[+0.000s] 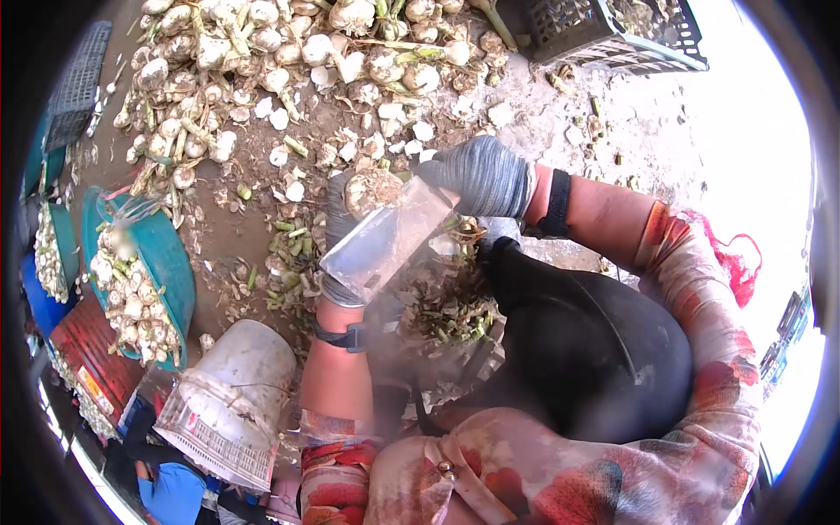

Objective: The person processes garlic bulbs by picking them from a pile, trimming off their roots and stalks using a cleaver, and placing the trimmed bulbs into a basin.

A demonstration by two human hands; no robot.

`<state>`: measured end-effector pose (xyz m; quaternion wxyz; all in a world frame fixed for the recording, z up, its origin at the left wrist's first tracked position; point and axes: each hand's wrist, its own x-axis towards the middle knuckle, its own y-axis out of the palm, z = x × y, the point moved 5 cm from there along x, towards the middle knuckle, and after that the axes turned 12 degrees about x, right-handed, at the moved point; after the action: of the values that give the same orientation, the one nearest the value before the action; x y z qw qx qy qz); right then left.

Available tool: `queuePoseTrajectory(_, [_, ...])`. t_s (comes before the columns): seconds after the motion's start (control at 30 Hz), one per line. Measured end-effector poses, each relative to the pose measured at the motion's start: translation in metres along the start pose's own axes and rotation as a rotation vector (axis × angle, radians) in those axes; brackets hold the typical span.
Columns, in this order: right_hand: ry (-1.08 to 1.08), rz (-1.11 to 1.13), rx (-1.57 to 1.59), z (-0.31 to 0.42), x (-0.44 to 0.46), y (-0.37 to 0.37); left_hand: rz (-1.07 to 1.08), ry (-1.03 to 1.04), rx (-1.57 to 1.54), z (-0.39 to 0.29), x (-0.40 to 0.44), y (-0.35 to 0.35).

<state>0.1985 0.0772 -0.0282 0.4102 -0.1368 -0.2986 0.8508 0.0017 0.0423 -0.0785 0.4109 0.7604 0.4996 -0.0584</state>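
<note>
My left hand [336,219], in a grey glove, is closed around a garlic bulb [372,191], its root side facing up. My gloved right hand [486,175] grips a cleaver [389,236] whose wide, shiny blade slants down to the left. The blade lies across the front of my left hand, close below the bulb, and hides part of the fingers and palm. Its handle is covered by my right fist. Whether the edge touches the bulb I cannot tell. Cut stems and peelings [455,306] lie beneath my hands.
Heaped garlic bulbs [262,52] cover the ground ahead. A black crate [604,44] stands at the upper right. To the left are a teal tub [175,271] of garlic, a white bucket [254,359] and a red container [92,350]. A person in blue [171,494] shows at lower left.
</note>
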Motion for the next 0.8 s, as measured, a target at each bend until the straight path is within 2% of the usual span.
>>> queuePoseTrajectory(0.03, [-0.025, -0.024, -0.044, -0.004, 0.001, 0.002, 0.003, 0.012, 0.023, -0.003, 0.001, 0.006])
queuePoseTrajectory(0.07, [-0.025, -0.023, -0.045, -0.011, 0.000, 0.005, 0.028, 0.103, 0.385, -0.015, -0.001, 0.011])
queuePoseTrajectory(0.13, [0.283, 0.066, -0.056, -0.053, -0.004, 0.007, -0.034, 0.311, 1.169, -0.048, -0.005, 0.032])
queuePoseTrajectory(0.17, [0.506, -0.076, -0.057, -0.080, -0.008, -0.001, -0.013, 0.415, 1.239, -0.065, -0.013, 0.055])
queuePoseTrajectory(0.23, [0.581, -0.109, 0.030, -0.077, -0.016, -0.016, -0.180, 0.351, 0.990, -0.066, -0.026, 0.061])
queuePoseTrajectory(0.27, [0.586, -0.168, 0.127, -0.069, -0.017, -0.017, -0.195, 0.369, 0.990, -0.065, -0.022, 0.063])
queuePoseTrajectory(0.33, [0.355, -0.244, 0.757, -0.038, -0.004, 0.001, -0.253, 0.386, 0.924, -0.061, -0.011, 0.064])
queuePoseTrajectory(0.37, [0.531, -0.108, 0.946, -0.018, 0.000, -0.001, -0.255, 0.504, 1.148, -0.055, -0.002, 0.057])
queuePoseTrajectory(0.4, [0.716, 0.034, 1.137, -0.003, -0.001, 0.002, -0.255, 0.497, 1.141, -0.058, -0.001, 0.062])
queuePoseTrajectory(0.43, [0.723, 0.040, 1.144, -0.001, -0.001, 0.009, -0.318, 0.667, 1.411, -0.072, -0.008, 0.076])
queuePoseTrajectory(0.47, [0.511, -0.008, 1.034, 0.002, 0.008, 0.007, -0.353, 0.720, 1.419, -0.078, -0.010, 0.082])
queuePoseTrajectory(0.5, [0.292, -0.056, 0.915, 0.004, 0.018, 0.003, -0.371, 0.651, 1.199, -0.079, -0.012, 0.078])
queuePoseTrajectory(0.53, [0.223, -0.097, 0.847, 0.003, 0.019, 0.003, -0.377, 0.485, 0.745, -0.072, -0.012, 0.068])
queuePoseTrajectory(0.57, [0.172, -0.098, 0.720, 0.000, 0.019, 0.007, -0.370, 0.389, 0.460, -0.063, -0.010, 0.062])
queuePoseTrajectory(0.63, [0.120, -0.090, 0.597, 0.006, 0.021, 0.010, -0.338, 0.351, 0.194, -0.052, -0.004, 0.049])
queuePoseTrajectory(0.7, [0.124, -0.194, 0.562, 0.013, 0.018, 0.006, -0.336, 0.127, -0.027, -0.023, 0.007, 0.036])
queuePoseTrajectory(0.73, [0.125, -0.191, 0.563, 0.014, 0.017, 0.006, -0.339, 0.127, -0.029, -0.015, 0.010, 0.033])
queuePoseTrajectory(0.77, [0.180, -0.136, 0.565, 0.012, 0.016, 0.008, -0.335, 0.168, 0.448, -0.013, 0.014, 0.035])
queuePoseTrajectory(0.8, [0.230, -0.086, 0.562, 0.009, 0.016, 0.008, -0.302, 0.184, 0.599, -0.012, 0.018, 0.030])
